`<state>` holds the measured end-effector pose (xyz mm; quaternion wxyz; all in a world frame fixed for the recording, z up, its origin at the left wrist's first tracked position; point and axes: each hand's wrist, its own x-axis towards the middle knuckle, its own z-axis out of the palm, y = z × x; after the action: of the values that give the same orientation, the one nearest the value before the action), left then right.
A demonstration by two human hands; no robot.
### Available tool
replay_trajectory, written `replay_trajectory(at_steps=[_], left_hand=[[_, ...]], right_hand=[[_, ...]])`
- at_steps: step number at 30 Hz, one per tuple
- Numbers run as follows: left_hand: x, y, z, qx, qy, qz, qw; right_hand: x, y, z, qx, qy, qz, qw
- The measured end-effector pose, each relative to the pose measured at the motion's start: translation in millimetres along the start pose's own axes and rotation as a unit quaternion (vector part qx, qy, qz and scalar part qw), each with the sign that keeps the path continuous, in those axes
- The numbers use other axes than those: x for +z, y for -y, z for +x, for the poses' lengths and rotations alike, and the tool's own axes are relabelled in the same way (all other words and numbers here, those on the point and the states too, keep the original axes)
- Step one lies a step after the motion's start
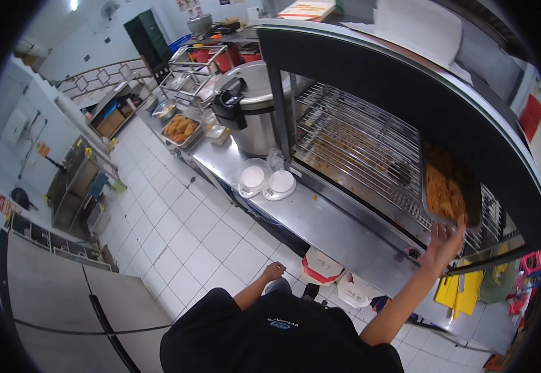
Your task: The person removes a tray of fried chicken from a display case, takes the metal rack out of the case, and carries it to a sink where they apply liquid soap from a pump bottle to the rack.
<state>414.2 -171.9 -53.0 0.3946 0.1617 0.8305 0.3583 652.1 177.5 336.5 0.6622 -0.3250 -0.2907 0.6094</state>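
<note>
My right hand (443,245) reaches into the food warming cabinet and touches the near end of a deep metal tray (473,205). Its fingers are at the tray's rim; whether they grip it is unclear. Fried, breaded food (443,189) lies in the tray, which rests on a wire rack (359,140). My left hand (275,270) hangs low over the tiled floor, fingers loosely curled, with nothing seen in it. Two white kitchen scales (279,183) stand on the steel counter (298,212) left of the cabinet's front.
A large lidded steel pressure cooker (256,121) stands beside the cabinet. Farther left is a tray of fried chicken (180,129). A yellow cutting board (471,293) with a knife lies at right. Cardboard boxes (321,266) sit below the counter; a steel refrigerator (56,279) is behind me.
</note>
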Motion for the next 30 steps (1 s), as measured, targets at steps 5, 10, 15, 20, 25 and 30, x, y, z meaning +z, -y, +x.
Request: replay_trajectory(at_steps=[5,10,15,20,25,30], left_hand=[[8.2,-57.3,-12.7,0.023,0.037,-0.15,0.988],[-3.1,-197.0,-76.3,0.047,0.257,-0.351,0.899],[-48.3,-246.3,-83.9,0.015,0.401,-0.585,0.705],[-147.7,-183.6,-59.0,0.051,0.22,-0.646,0.729],[-256.4,-131.7,-45.0,0.066,0.039,-0.622,0.779],[-338.4,-83.9,-36.7,0.133,-0.074,-0.622,0.768]], right_hand=[[-80.2,25.9,-52.5,-0.008,0.015,-0.063,0.998],[-129.1,78.8,-119.3,0.164,-0.051,-0.113,0.979],[-124.2,28.8,-160.2,0.286,0.029,-0.079,0.954],[-94.2,-98.2,-163.6,0.294,0.162,-0.165,0.927],[10.6,-225.9,-185.6,0.397,0.285,-0.127,0.863],[106.7,-308.5,-229.5,0.498,0.328,-0.142,0.79]])
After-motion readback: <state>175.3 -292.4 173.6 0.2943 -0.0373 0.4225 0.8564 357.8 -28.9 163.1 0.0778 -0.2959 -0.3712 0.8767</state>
